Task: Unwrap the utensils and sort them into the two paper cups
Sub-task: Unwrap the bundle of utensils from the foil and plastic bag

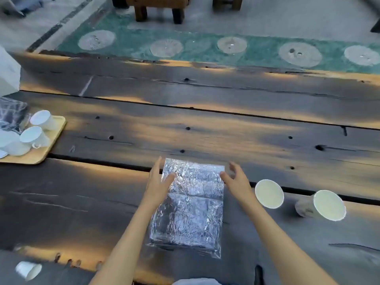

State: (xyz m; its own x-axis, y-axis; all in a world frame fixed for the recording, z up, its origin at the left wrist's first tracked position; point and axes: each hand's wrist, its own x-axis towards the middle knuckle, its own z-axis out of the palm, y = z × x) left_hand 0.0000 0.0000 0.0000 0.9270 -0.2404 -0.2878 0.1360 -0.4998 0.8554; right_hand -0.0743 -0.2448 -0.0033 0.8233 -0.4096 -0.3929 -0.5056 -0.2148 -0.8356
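Foil packet point(190, 204) lies flat at table centre. Your left hand point(158, 185) rests open-fingered on its ten o'clock corner; your right hand point(236, 179) hovers open at two o'clock. Expect thin, crinkly, tear-prone wrap: lift a folded edge. Paper cups point(269, 193) stand at three o'clock.

Dim light, warm patches across table point(226, 128), foil point(191, 204) glare, soft blur

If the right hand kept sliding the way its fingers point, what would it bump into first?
Probably nothing soon. The right hand points away across the wooden table, beside the foil packet's far right corner. Only bare planks show ahead, though its height above them is unclear.
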